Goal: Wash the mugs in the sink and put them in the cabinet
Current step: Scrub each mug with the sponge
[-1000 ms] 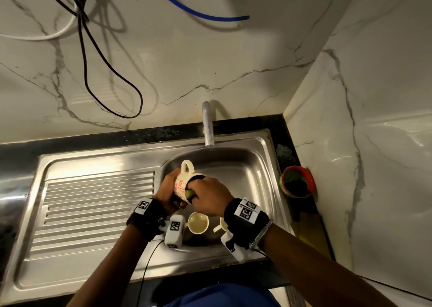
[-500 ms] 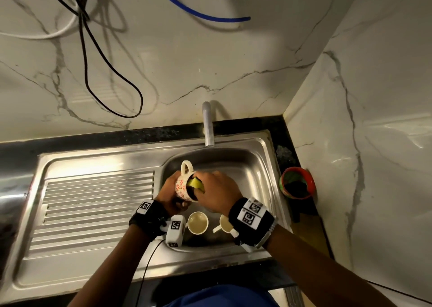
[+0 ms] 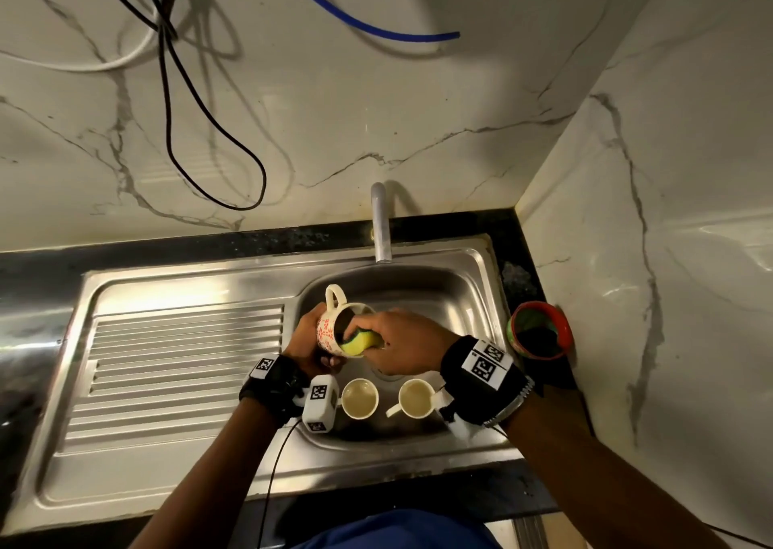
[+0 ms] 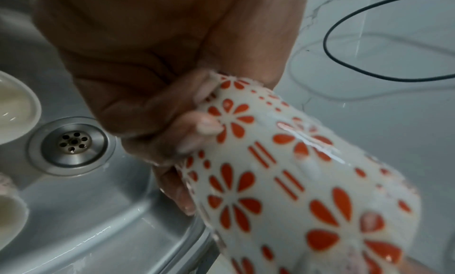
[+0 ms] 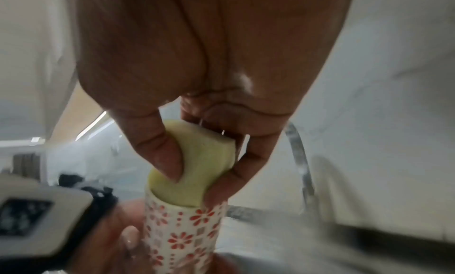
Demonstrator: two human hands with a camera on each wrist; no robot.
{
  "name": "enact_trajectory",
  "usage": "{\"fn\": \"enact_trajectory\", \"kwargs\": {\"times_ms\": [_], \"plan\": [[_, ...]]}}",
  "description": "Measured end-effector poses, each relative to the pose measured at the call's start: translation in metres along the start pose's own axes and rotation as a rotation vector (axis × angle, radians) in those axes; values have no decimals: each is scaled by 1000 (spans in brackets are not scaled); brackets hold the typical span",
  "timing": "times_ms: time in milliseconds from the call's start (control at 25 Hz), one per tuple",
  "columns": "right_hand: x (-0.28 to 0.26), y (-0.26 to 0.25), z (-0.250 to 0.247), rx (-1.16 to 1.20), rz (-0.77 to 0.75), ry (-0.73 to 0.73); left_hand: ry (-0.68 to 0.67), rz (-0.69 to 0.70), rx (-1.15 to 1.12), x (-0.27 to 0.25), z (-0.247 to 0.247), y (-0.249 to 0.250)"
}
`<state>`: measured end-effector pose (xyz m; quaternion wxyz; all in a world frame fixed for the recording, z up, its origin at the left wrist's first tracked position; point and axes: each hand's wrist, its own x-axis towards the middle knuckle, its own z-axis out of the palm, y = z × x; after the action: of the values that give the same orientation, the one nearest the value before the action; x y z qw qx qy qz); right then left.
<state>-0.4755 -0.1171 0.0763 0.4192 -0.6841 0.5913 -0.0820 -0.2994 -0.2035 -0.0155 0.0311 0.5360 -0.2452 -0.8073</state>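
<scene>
Both forearms reach in from the near edge of the steel sink (image 3: 481, 264) and meet over its basin, which sits at the right end of the dark tabletop (image 3: 518, 239). The left hand (image 3: 311, 339) comes in from the left with its palm turned toward the patterned mug (image 3: 330, 331); its fingers (image 4: 197, 126) are curled around the mug's base end, gripping it. The mug, white with red-orange flowers, is held tipped on its side above the basin, its mouth facing right and its handle pointing toward the far edge.

The right hand (image 3: 408, 345) comes in from the right, wrist bent toward the mug's mouth. Its thumb and fingers (image 5: 169, 157) pinch a yellow sponge (image 5: 197, 165) with a green backing, and the sponge's leading end is pushed into the rim of the mug.

Below the hands, two plain cream mugs (image 3: 359, 398) stand upright side by side on the basin floor near the sink's near edge, just beside the drain (image 4: 72, 143). The tap (image 3: 380, 230) rises at the sink's far edge. A red-rimmed pot (image 3: 539, 331) sits on the tabletop just right of the sink.
</scene>
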Motion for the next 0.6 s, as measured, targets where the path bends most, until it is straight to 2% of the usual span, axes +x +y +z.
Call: {"fn": "enact_trajectory", "kwargs": {"times_ms": [120, 240, 360, 520, 600], "plan": [[-9, -3, -7, -238, -60, 181, -14, -24, -28, 1, 3, 0], [-1, -7, 7, -249, 22, 304, -15, -22, -59, 1, 16, -3], [11, -4, 26, -37, 141, 262, 23, 16, -83, 2, 21, -6], [10, 7, 29, 250, 107, 55, 73, 4, -137, 0, 10, -8], [6, 13, 19, 335, 121, 92, 48, -8, -157, -1, 4, -10]]}}
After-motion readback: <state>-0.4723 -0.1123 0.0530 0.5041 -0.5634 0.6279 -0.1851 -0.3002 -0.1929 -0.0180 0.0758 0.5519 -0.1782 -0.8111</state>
